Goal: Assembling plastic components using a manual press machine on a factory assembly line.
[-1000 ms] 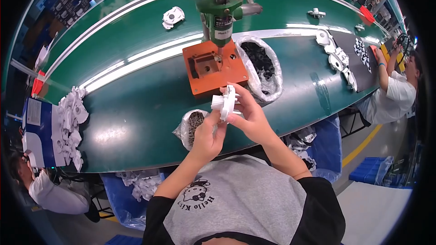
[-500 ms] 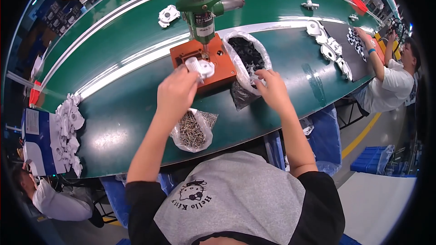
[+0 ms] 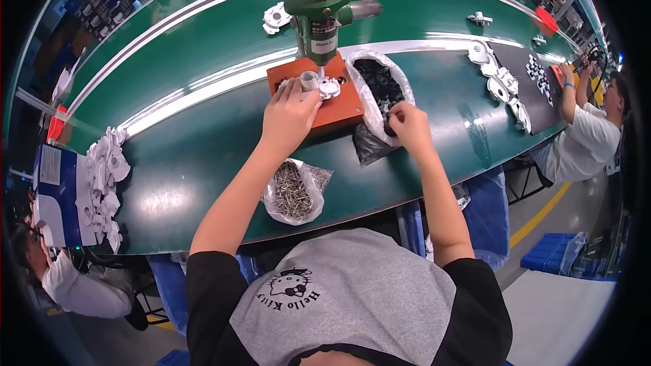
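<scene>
My left hand [image 3: 291, 112] is closed on a white molded part [image 3: 329, 88], which rests on the orange fixture block [image 3: 342, 114]. Directly over that part stands the tip of a green press-like machine [image 3: 322, 34]. At the near edge of a clear plastic bag [image 3: 405, 81] full of small black pieces, my right hand [image 3: 411, 127] pinches what looks like a small black piece [image 3: 389, 125]. The piece is mostly covered by my fingers. A second bag [image 3: 317, 209] of metal screws [image 3: 290, 190] lies open below my left wrist.
White parts are heaped at the left beside a blue-and-white box [image 3: 57, 193]. More white parts [image 3: 502, 85] lie in a row at the right, next to a dark mat [image 3: 536, 112]. A co-worker [image 3: 586, 122] sits beyond it. Blue-lined bins [image 3: 487, 213] stand below the table edge.
My left hand has moved the white part from in front of the fixture onto it, under the machine tip. My right hand's fingers have closed into a pinch at the bag. The view has shifted slightly.
</scene>
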Available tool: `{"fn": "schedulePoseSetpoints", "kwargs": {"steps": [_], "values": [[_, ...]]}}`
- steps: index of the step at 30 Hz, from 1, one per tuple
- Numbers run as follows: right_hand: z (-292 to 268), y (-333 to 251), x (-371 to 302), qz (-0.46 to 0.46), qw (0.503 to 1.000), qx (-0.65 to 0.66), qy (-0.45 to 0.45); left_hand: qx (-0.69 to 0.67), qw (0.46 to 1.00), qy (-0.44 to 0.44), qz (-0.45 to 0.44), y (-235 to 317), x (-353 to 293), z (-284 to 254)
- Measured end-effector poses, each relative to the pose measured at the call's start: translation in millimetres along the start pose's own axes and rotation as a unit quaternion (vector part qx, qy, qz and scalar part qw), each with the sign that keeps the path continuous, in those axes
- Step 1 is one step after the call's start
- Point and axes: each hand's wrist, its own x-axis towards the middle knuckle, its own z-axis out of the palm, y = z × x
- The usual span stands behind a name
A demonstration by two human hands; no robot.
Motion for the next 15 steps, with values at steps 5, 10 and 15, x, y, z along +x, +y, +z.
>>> {"fn": "schedulePoseSetpoints", "kwargs": {"steps": [5, 10, 15], "values": [[-14, -23, 8, -0.009, 0.987, 0.154, 0.034, 0.04, 0.999, -0.013, -0.01, -7, -10, 13], [9, -57, 28, -0.065, 0.977, 0.205, -0.017, 0.016, 0.998, -0.054, -0.002, -7, -12, 5], [47, -82, 63, -0.218, 0.975, 0.04, 0.032, -0.002, 0.998, -0.065, -0.012, -4, -15, -1]]}}
